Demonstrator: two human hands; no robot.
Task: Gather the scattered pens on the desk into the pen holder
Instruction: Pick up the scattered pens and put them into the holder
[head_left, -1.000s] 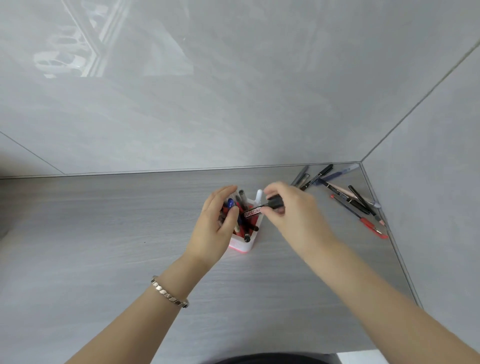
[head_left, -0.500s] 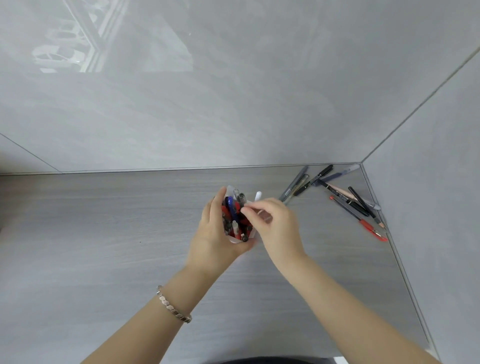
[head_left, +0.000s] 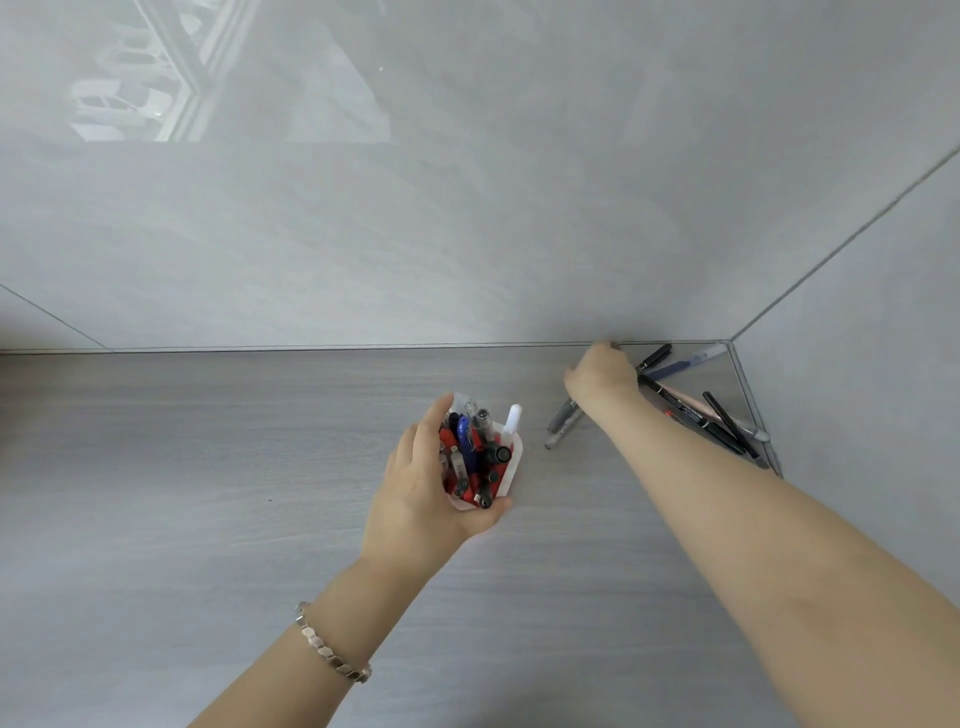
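Note:
A white pen holder (head_left: 512, 465) stands mid-desk, packed with red, blue, black and clear pens. My left hand (head_left: 418, 493) is wrapped around its left and near side. My right hand (head_left: 602, 376) reaches far right, back of the hand towards me, over the top ends of two grey pens (head_left: 560, 425) lying on the desk. Its fingers are hidden, so a grip cannot be told. Beyond it, in the corner, lie several loose pens: a black marker (head_left: 693, 420), a blue pen (head_left: 685, 362), a short black pen (head_left: 655, 356) and a thin black pen (head_left: 730, 423).
The grey wood-grain desk (head_left: 208, 467) meets a glossy grey back wall (head_left: 467, 234) and a right side wall (head_left: 857, 389), forming a tight corner around the loose pens. A metal bracelet (head_left: 332, 649) sits on my left wrist.
My right hand has left the holder, where it put in a black pen, and moved right and away to the loose pens. My left hand still holds the holder.

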